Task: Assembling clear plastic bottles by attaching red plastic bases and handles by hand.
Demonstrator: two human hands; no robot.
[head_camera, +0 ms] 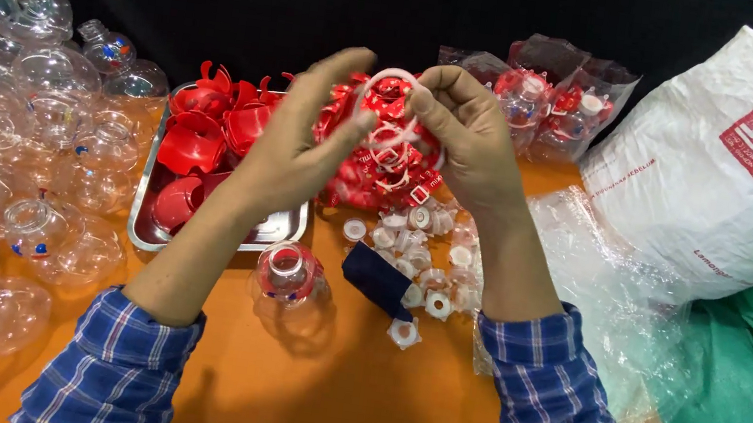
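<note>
I see my left hand (293, 147) and right hand (465, 131) raised above the orange table (342, 401), both pinching a white plastic ring (392, 78) between fingertips. Below them sit a metal tray (146, 230) of red cups (191, 144), small white caps (431, 277) and a clear globe (288, 276).

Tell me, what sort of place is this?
Probably a small assembly workbench: an orange table bears heaped clear plastic globes, a metal tray of red plastic cups, and scattered small white caps.
</note>
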